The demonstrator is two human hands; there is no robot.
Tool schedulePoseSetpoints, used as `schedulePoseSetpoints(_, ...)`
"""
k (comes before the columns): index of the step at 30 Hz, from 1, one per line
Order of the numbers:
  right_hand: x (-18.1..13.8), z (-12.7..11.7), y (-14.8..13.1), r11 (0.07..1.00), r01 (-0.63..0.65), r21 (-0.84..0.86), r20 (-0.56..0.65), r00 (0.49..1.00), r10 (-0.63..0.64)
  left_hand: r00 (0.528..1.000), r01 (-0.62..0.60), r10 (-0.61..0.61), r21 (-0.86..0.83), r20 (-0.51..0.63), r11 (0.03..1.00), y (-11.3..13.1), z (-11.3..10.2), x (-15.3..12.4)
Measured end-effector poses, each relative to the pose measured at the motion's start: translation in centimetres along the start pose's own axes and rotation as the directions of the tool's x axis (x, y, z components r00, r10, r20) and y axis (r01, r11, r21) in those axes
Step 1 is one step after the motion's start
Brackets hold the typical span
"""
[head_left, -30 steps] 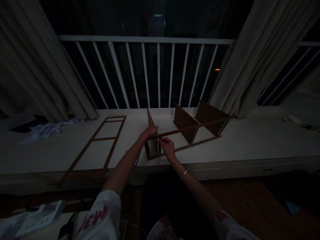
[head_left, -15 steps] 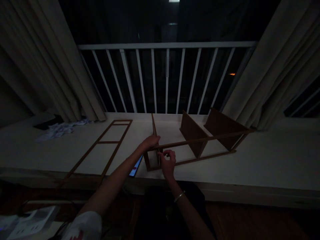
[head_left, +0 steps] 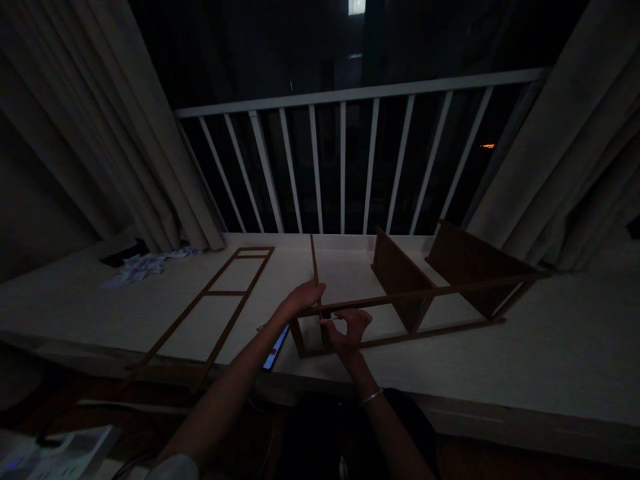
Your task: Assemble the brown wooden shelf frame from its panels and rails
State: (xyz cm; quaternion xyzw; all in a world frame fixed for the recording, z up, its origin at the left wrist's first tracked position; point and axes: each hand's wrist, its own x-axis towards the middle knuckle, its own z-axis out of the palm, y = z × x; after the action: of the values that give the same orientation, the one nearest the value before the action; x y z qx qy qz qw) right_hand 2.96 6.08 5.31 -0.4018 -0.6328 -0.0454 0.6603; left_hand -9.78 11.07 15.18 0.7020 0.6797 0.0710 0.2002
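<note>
A brown wooden shelf frame (head_left: 385,299) lies on its side on the white window ledge, with shelf boards standing up from it. My left hand (head_left: 304,297) is closed around the lower part of the leftmost board (head_left: 315,260), where it meets the frame's upper rail. Just to the right, inside the frame, my right hand (head_left: 351,328) pinches a small thin light-coloured rod (head_left: 336,319) close to that board. Too dark and small, the rod's exact kind cannot be told. Two wider boards (head_left: 403,277) stand further right in the frame.
A second ladder-like wooden frame (head_left: 233,293) lies to the left, jutting past the ledge's front edge. A lit phone (head_left: 276,348) lies near my left forearm. White crumpled packaging (head_left: 143,267) sits at the far left. A white railing (head_left: 345,167) stands behind; a power strip (head_left: 75,453) is lower left.
My right hand has turned, its fingers now spread more to the right, and the thin rod shows between them. My left hand keeps its hold. The view has shifted and tilted slightly.
</note>
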Motion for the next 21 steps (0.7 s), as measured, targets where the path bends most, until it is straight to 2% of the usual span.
schedulePoseSetpoints(4, 0.0, 1.1, 1.4, 0.999, -0.045, -0.022, -0.086, 0.995, 0.043, 1.0, 0.011, -0.011, 0.017, 0.012, 1.0, 0.1, 0.1, 1.3)
schedulePoseSetpoints(6, 0.0, 1.5, 2.1, 0.998, -0.045, -0.037, -0.079, 0.996, 0.042, 1.0, 0.007, -0.007, 0.019, 0.024, 1.0, 0.0, 0.3, 1.9)
schedulePoseSetpoints(11, 0.9, 1.4, 3.5, 0.995, 0.082, -0.056, 0.014, 0.997, -0.081, 1.0, 0.018, -0.018, 0.02, 0.019, 1.0, -0.3, 0.5, 2.4)
schedulePoseSetpoints(15, 1.4, 1.1, 3.4, 0.991, 0.133, 0.003, -0.079, 0.988, -0.132, 0.999, 0.041, -0.041, 0.029, -0.003, 0.999, 0.0, 0.2, 1.9)
schedulePoseSetpoints(17, 1.3, 1.2, 2.9, 0.996, 0.076, 0.044, -0.117, 0.991, -0.07, 0.999, 0.043, -0.043, 0.037, -0.007, 0.998, 0.0, 0.0, 1.8)
schedulePoseSetpoints(21, 0.6, 1.3, 2.2, 0.989, -0.115, 0.097, -0.121, 0.984, 0.127, 0.999, 0.034, -0.034, 0.058, -0.005, 0.998, 0.0, 0.1, 1.9)
